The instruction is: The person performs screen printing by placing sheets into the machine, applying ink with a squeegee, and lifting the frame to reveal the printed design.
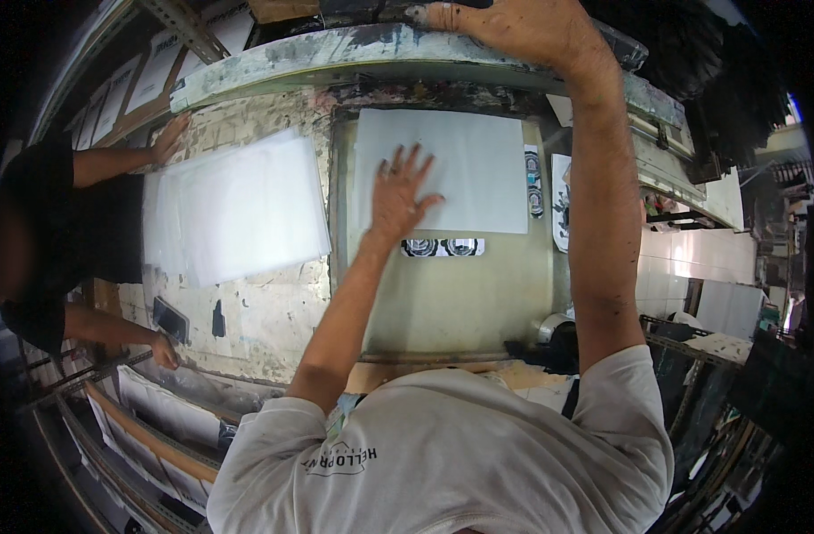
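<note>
My left hand (400, 196) lies flat, fingers spread, on a white sheet (478, 169). That sheet covers the far part of a pale, worn board (460, 307). Printed strips with round black designs stick out from beneath it: one strip (443, 247) along the near edge, another (534, 182) on the right. My right hand (527, 31) reaches to the far side, over a paint-stained bar (371, 52). Its thumb is stretched to the left; the upper picture edge cuts off the other fingers, so its grip is hidden.
A stack of translucent white sheets (238, 209) lies on the stained table (274, 329) to the left. Beside it are a phone (170, 319) and another person's hands (167, 142). Shelving racks (131, 427) stand at left. A round container (556, 329) sits at the board's near right corner.
</note>
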Motion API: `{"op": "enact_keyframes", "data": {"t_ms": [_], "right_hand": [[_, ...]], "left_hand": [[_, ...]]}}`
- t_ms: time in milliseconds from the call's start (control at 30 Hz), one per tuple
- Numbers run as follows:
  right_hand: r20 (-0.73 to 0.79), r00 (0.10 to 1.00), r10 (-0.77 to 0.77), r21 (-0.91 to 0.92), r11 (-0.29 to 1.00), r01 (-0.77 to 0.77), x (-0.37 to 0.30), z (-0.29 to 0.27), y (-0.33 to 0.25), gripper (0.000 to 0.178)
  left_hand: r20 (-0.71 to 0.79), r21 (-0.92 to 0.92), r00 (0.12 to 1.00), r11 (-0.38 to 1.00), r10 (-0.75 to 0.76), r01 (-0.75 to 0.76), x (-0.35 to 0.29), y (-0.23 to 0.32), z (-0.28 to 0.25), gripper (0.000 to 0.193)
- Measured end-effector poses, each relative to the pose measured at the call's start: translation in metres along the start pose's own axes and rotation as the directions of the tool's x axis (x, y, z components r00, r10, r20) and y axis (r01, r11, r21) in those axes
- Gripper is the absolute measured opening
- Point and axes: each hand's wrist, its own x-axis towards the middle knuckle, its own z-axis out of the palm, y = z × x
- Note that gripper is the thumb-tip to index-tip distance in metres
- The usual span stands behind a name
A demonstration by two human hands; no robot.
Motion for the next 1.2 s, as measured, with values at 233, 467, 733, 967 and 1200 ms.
{"op": "enact_keyframes", "data": {"t_ms": [233, 467, 733, 967, 1200], "right_hand": [[-0.100, 0.992, -0.079, -0.098, 0.993, 0.069, 0.002, 0.008, 0.010, 0.056], [-0.126, 0.989, -0.074, -0.100, 0.993, 0.061, 0.000, 0.010, 0.008, 0.058], [-0.092, 0.993, -0.073, -0.054, 0.996, 0.068, -0.001, 0.008, 0.004, 0.052], [-0.149, 0.987, -0.066, -0.195, 0.980, 0.036, -0.019, 0.019, 0.006, 0.054], [-0.217, 0.937, -0.275, -0.139, 0.958, 0.249, -0.093, 0.067, 0.001, 0.043]], "left_hand": [[0.081, -0.110, 0.996, 0.994, 0.026, -0.017, -0.043, 0.045, 0.035, 0.046], [0.092, -0.122, 0.996, 0.992, 0.018, -0.006, -0.052, 0.048, 0.033, 0.038], [0.134, -0.102, 0.989, 0.993, 0.066, -0.052, -0.059, 0.050, 0.024, 0.037], [-0.078, -0.387, 0.996, 0.922, -0.041, 0.008, -0.052, 0.044, -0.019, 0.044], [-0.518, -0.853, 0.576, 0.333, -0.632, -0.402, -0.063, 0.012, -0.134, 0.077]]}}
